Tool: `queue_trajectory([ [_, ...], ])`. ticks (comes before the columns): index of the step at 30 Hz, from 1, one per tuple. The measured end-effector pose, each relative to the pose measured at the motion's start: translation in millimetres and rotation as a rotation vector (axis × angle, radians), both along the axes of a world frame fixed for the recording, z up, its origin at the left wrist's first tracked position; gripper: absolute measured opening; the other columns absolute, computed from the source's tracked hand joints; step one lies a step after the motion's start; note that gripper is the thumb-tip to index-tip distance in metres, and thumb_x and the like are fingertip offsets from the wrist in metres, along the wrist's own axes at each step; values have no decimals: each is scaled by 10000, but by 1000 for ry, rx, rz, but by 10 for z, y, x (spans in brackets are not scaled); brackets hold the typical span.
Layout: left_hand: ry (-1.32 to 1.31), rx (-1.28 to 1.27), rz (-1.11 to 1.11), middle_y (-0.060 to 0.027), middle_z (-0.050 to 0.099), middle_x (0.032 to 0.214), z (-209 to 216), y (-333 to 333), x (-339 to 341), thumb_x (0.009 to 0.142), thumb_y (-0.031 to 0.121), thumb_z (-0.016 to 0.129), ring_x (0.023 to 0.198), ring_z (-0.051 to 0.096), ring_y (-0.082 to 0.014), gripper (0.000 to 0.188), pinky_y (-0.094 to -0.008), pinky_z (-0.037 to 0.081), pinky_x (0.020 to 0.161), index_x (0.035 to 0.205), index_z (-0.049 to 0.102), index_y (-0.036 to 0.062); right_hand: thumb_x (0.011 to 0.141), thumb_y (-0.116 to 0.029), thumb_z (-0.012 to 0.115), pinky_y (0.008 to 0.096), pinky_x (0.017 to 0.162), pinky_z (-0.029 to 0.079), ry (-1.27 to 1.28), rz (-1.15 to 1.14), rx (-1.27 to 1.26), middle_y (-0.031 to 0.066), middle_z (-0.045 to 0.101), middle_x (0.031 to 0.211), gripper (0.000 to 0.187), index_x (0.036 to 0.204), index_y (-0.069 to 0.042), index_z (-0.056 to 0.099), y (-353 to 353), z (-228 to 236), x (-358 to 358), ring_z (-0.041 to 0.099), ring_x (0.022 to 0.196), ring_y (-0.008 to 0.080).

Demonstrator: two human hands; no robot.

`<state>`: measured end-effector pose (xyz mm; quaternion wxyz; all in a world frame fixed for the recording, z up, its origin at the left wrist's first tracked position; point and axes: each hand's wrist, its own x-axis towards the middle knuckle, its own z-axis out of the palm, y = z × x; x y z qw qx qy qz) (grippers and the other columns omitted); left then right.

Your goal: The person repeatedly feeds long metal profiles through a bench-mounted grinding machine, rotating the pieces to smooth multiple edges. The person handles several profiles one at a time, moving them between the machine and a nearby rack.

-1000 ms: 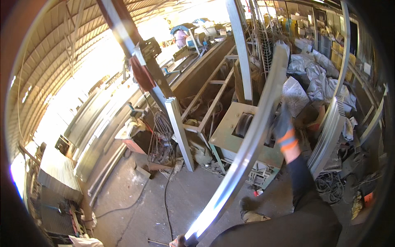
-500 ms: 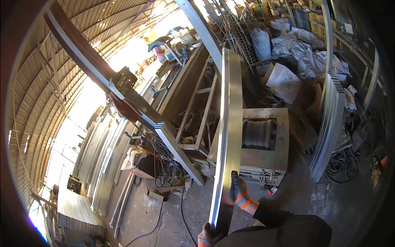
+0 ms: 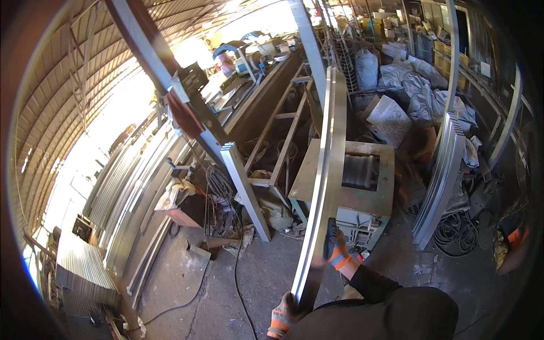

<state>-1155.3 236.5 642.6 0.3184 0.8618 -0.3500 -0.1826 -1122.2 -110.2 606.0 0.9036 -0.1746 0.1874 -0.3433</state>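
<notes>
A long shiny metal profile [image 3: 320,209] with a ridged side stands steeply in front of me, its far end pointing up and away. My left hand [image 3: 283,315], in a grey and orange glove, is closed round its lower near end. Higher up, my right hand [image 3: 336,247], gloved in dark grey and orange, grips the profile's right side; part of its fingers is hidden behind the metal. Past the profile is a greenish metal machine [image 3: 369,196] with a dark roller in its window, partly covered by the profile.
Upright metal profiles [image 3: 439,184] lean in a bundle at the right, above a coiled cable [image 3: 457,233]. A short profile [image 3: 245,192] leans left of the machine. More profiles [image 3: 85,263] are stacked at the left. A thin cable [image 3: 241,283] crosses the floor. Wrapped bags [image 3: 408,85] lie behind.
The view has turned, and the surroundings sit differently in it. The profile's upper end now appears farther right against the machine. Both hands keep their hold on it.
</notes>
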Motion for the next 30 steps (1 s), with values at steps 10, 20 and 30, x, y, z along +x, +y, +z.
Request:
queue_trajectory([
  [10, -377, 43, -1, -179, 757, 1013, 675, 168, -131, 890, 410, 900, 875, 759, -445, 764, -581, 597, 721, 1460, 549, 42, 950, -72, 924, 274, 843, 604, 360, -275, -673, 57, 703, 1234, 896, 1697, -87, 430, -48, 377, 259, 698, 998, 154],
  [20, -183, 240, 40, -197, 815, 1092, -134, -166, 210, 892, 376, 901, 911, 807, -444, 728, -565, 635, 760, 1473, 570, 91, 913, -190, 969, 375, 995, 590, 503, -149, -503, 76, 730, 1282, 828, 1601, -35, 535, -601, -667, 376, 682, 1113, 203],
  [30, -245, 287, -40, -185, 803, 1137, -621, -2913, 1152, 932, 353, 855, 917, 809, -432, 624, -554, 634, 781, 1421, 564, 96, 1035, -266, 532, 647, 1373, 261, 1874, -72, -1614, 308, 343, 1828, 723, 1704, 5, 494, -3960, -901, 1882, 343, 1671, 535],
])
